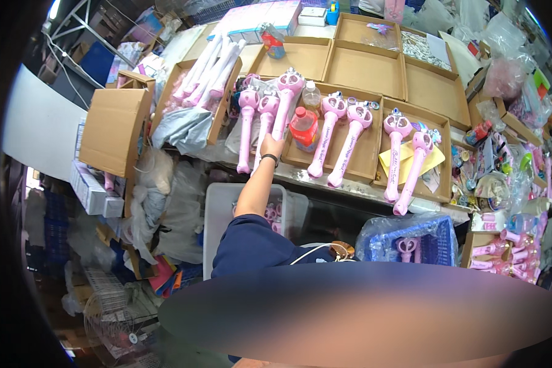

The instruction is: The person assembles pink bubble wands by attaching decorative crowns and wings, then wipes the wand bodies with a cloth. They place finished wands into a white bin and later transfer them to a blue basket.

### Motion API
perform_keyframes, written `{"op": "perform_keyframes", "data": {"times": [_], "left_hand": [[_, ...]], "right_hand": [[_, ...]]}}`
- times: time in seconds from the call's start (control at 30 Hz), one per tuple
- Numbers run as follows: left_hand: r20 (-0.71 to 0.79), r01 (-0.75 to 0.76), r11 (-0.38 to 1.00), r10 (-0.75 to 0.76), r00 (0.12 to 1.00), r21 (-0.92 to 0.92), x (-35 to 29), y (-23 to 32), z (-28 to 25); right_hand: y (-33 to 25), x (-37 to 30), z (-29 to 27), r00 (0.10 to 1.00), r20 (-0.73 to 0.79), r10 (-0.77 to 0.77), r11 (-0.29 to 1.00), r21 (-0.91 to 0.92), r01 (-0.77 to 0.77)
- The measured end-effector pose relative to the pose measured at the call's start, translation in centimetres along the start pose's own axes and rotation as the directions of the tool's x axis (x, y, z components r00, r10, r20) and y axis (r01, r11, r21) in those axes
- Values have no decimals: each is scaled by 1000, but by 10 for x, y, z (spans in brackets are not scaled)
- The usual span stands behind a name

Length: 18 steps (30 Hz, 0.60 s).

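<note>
My left hand (271, 146) reaches forward from a dark blue sleeve, a black band on its wrist. Its fingers close around the lower handle of a pink toy wand (267, 113) that lies across the edge of a shallow cardboard tray (374, 161). Two more pink wands flank it: one to the left (247, 126) and one to the right (286, 101). Several other pink wands (349, 142) lie side by side further right along the trays. A red bottle (303, 127) stands just right of my hand. My right hand is not in view.
Empty cardboard trays (365, 67) fill the back of the table. An open cardboard box (113, 129) hangs at the left edge. A white bin (224, 211) sits below the table, and a blue basket (438, 242) with pink toys is at lower right. Cluttered toys crowd the right side.
</note>
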<state>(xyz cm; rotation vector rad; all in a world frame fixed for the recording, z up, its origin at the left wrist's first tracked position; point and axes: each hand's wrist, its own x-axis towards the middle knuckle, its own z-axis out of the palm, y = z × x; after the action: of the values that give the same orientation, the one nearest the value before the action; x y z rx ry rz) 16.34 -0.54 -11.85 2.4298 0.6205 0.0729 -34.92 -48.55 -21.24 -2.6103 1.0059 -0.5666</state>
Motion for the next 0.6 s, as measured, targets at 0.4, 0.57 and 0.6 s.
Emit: {"op": "perform_keyframes", "data": {"times": [0.4, 0.57, 0.6], "left_hand": [[-466, -643, 709, 482, 742, -290, -109, 62, -41], [139, -808, 248, 969, 206, -534, -243, 119, -66], [346, -812, 316, 926, 152, -491, -259, 119, -67]], "right_hand": [[-193, 132, -97, 892, -108, -439, 884, 125, 450], [-311, 158, -86, 550, 161, -819, 571, 147, 808], [-329, 158, -83, 477, 151, -866, 499, 189, 846]]}}
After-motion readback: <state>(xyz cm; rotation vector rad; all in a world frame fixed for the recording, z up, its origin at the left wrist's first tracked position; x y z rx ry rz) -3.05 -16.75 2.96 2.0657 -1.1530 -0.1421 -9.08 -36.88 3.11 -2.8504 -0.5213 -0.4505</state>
